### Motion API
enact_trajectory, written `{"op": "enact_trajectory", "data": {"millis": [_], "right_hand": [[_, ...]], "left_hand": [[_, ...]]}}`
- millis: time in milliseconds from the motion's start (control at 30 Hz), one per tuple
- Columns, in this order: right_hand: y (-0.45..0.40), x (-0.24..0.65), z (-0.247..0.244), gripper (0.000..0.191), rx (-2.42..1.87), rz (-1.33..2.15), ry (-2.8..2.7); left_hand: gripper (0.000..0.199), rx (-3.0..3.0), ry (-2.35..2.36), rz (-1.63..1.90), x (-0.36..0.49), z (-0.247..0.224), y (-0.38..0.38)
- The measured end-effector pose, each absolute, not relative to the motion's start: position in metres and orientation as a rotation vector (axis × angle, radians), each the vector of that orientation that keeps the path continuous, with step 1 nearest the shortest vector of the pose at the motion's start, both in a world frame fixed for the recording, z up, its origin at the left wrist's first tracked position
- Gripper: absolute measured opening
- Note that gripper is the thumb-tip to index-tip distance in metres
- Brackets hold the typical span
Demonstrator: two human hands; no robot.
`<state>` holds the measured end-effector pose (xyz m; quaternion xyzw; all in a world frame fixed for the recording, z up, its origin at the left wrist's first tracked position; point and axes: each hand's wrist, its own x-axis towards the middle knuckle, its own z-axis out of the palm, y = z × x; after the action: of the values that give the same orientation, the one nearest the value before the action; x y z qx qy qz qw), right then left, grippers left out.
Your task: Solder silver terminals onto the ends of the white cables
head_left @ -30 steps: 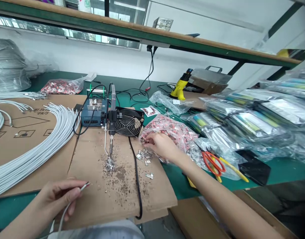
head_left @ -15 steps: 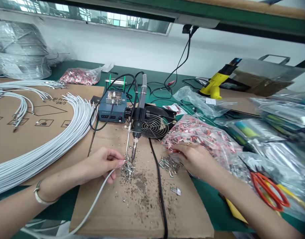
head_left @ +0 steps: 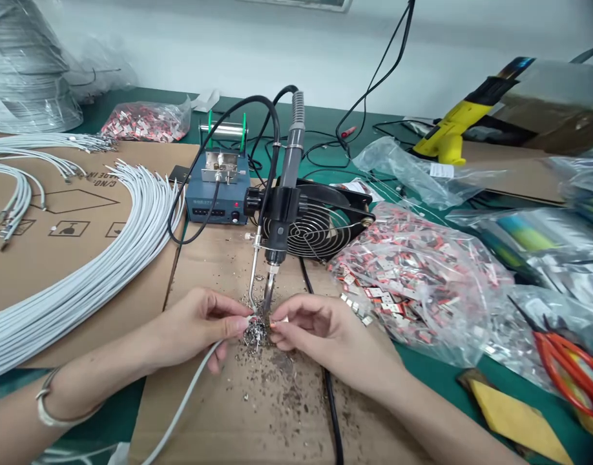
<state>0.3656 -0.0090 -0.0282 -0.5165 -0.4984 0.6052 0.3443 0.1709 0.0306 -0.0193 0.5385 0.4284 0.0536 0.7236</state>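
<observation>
My left hand (head_left: 199,326) pinches the end of a white cable (head_left: 187,394), which trails down to the bottom edge. Just right of it, my right hand (head_left: 320,329) pinches a small part with a bit of orange showing, mostly covered by the fingers. Between the fingertips of both hands lies a heap of solder scraps (head_left: 256,332). The tip of an upright soldering iron (head_left: 279,219), held in a clamp, points down at that heap. A thin metal feed tube (head_left: 254,274) ends beside the tip.
Behind the iron are a blue control box (head_left: 214,197) and a black fan (head_left: 320,223). A bag of red and white parts (head_left: 413,271) lies right, with red-handled scissors (head_left: 562,361) beyond. Bundled white cables (head_left: 107,271) curve across the left. A black cord (head_left: 332,413) crosses the cardboard.
My right hand has moved left from the bag and loose metal pieces to the iron tip, now with a small part in its fingers. The camera view has shifted downward and closer.
</observation>
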Motion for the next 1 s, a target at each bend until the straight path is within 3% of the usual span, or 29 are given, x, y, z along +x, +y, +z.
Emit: {"op": "enact_trajectory", "data": {"millis": [133, 367, 1000], "right_hand": [[-0.0053, 0.3611, -0.0340, 0.030, -1.290, 1.720, -1.030], [-0.0070, 0.3588, -0.0355, 0.033, -1.216, 1.776, -0.938], [-0.0086, 0.3617, -0.0318, 0.025, -1.202, 1.766, -1.052]], "left_hand": [[0.046, 1.162, 0.976, 0.136, 0.1724, -0.0189, 0.0290], [0.047, 1.109, 0.972, 0.194, 0.1766, -0.0198, 0.0285], [0.041, 1.068, 0.988, 0.221, 0.1773, -0.0180, 0.0233]]}}
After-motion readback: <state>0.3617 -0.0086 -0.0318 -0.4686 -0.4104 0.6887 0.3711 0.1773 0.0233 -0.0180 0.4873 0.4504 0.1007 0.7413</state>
